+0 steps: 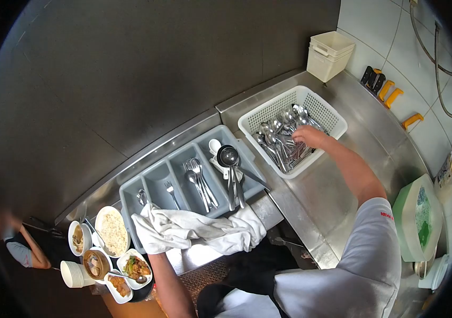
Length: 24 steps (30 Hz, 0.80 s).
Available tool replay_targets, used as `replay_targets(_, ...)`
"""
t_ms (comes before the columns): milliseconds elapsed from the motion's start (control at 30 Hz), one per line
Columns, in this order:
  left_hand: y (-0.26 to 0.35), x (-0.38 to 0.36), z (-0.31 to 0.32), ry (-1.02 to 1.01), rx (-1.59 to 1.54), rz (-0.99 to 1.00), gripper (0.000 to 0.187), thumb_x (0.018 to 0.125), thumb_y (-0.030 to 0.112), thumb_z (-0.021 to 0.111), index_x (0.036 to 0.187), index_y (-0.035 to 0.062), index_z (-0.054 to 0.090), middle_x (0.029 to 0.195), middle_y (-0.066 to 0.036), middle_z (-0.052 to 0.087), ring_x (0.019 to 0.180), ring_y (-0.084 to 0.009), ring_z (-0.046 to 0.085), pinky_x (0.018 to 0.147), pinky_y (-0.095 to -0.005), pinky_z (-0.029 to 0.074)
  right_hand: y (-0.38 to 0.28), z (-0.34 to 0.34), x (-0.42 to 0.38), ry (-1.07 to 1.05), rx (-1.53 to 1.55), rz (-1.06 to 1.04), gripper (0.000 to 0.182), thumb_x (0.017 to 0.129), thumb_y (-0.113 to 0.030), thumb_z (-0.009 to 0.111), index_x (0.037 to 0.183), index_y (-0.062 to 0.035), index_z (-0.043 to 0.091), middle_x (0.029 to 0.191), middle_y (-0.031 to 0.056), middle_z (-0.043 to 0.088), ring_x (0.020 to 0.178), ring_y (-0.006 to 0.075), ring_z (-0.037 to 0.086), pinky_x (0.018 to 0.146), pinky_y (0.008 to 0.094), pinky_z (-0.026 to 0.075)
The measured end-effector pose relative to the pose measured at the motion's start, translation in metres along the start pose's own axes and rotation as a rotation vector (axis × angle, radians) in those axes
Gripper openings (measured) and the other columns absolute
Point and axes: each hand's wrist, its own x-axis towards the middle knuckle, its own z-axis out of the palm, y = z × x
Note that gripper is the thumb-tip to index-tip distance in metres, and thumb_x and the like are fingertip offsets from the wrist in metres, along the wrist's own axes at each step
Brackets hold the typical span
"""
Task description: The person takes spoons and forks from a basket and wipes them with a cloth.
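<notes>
My right hand (306, 136) reaches into a white perforated basket (332, 112) heaped with spoons and other metal cutlery (279, 130). Its fingers are bent together at the cutlery; whether they grip a piece is too small to tell. A white cloth (194, 228) covers my left hand, and only the forearm shows below it. That cloth lies across the front edge of a grey divided tray (151, 175). Inside the tray, forks and spoons (199, 183) lie in separate compartments, with ladles (228, 156) and white spoons (215, 146) in the right one.
Bowls and dishes of food (113, 230) stand at the lower left beside stacked white cups (72, 274). Another person (22, 249) is at the far left. White containers (329, 55) stand at the back corner, near orange and black handles (390, 95). A green-and-white tub (419, 217) is at right.
</notes>
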Motion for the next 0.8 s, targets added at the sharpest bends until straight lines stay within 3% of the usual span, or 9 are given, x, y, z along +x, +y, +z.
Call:
replay_targets(133,0.003,0.003,-0.014,-0.179,-0.072,-0.106,0.056,0.09,0.062,0.041,0.092,0.0074,0.053,0.074,-0.005,0.054,0.055,-0.0167,0.049,0.045,-0.0272,0.042,-0.008,-0.007,0.008,-0.197,0.134,0.255,0.015,0.088,-0.016,0.06,0.093,-0.0029,0.064,0.092,0.0169,0.065,0.089,0.0319,0.061,0.081,0.0386,0.047)
replay_targets(233,0.001,-0.005,0.0,-0.02,-0.061,-0.053,0.056,0.094,0.058,0.039,0.113,0.0071,0.054,0.081,-0.007,0.058,0.051,-0.0156,0.048,0.04,-0.026,0.038,0.009,0.011,0.016,0.064,0.125,0.306,0.014,0.087,-0.015,0.06,0.093,-0.0032,0.064,0.09,0.017,0.065,0.086,0.0316,0.061,0.081,0.0383,0.046)
replay_targets(267,0.002,-0.008,0.004,0.002,-0.038,-0.053,0.055,0.094,0.056,0.04,0.113,0.0067,0.055,0.082,-0.007,0.058,0.052,-0.016,0.049,0.041,-0.0262,0.039,0.024,0.024,0.023,0.179,0.165,0.369,0.022,0.088,-0.022,0.061,0.091,-0.0003,0.063,0.084,0.017,0.063,0.072,0.0281,0.061,0.067,0.0402,0.049)
replay_targets(367,0.002,-0.002,-0.012,-0.165,-0.132,-0.114,0.057,0.096,0.056,0.037,0.117,0.0057,0.054,0.088,-0.007,0.06,0.06,-0.0187,0.054,0.044,-0.0282,0.044,-0.02,0.015,0.032,0.053,0.542,1.005,0.034,0.088,-0.031,0.063,0.088,0.003,0.062,0.074,0.0152,0.059,0.059,0.0229,0.057,0.049,0.0391,0.045)
replay_targets(467,0.002,-0.006,0.008,0.049,-0.085,-0.056,0.057,0.095,0.056,0.037,0.119,0.007,0.054,0.088,-0.008,0.06,0.057,-0.0198,0.053,0.041,-0.0292,0.043,-0.045,0.026,0.042,-0.142,0.547,1.038,0.038,0.087,-0.033,0.065,0.084,0.0042,0.06,0.065,0.0109,0.057,0.05,0.0185,0.053,0.038,0.0359,0.039)
replay_targets(533,0.001,0.003,-0.013,-0.085,-0.096,-0.093,0.058,0.095,0.057,0.037,0.119,0.007,0.054,0.089,-0.008,0.061,0.058,-0.0205,0.054,0.042,-0.0296,0.043,-0.047,0.051,0.049,-0.192,0.594,1.043,0.034,0.087,-0.03,0.064,0.081,0.0034,0.06,0.063,0.01,0.057,0.047,0.0183,0.052,0.037,0.0358,0.038)
replay_targets(667,0.0,0.002,-0.008,-0.052,-0.092,-0.08,0.057,0.095,0.058,0.036,0.116,0.0081,0.054,0.087,-0.008,0.06,0.056,-0.0201,0.053,0.041,-0.0294,0.043,0.026,0.138,0.066,0.048,0.639,1.021,0.029,0.086,-0.026,0.062,0.075,0.001,0.06,0.058,0.0079,0.054,0.04,0.0164,0.045,0.035,0.0337,0.029)
replay_targets(767,0.004,0.0,-0.012,-0.075,-0.131,-0.12,0.056,0.094,0.059,0.036,0.112,0.0092,0.055,0.083,-0.007,0.059,0.053,-0.0186,0.051,0.04,-0.0286,0.042,-0.028,0.091,0.06,-0.016,0.775,1.213,0.021,0.086,-0.02,0.056,0.074,-0.003,0.057,0.059,0.007,0.053,0.042,0.0147,0.045,0.034,0.0331,0.03)
replay_targets(800,0.01,-0.004,-0.002,-0.156,-0.139,-0.153,0.055,0.095,0.06,0.032,0.09,0.0088,0.05,0.076,-0.005,0.054,0.059,-0.0183,0.051,0.049,-0.0294,0.043,-0.022,0.089,0.055,-0.02,0.913,1.203,0.02,0.086,-0.02,0.055,0.074,-0.0043,0.057,0.059,0.0063,0.052,0.043,0.0145,0.045,0.034,0.0327,0.03)
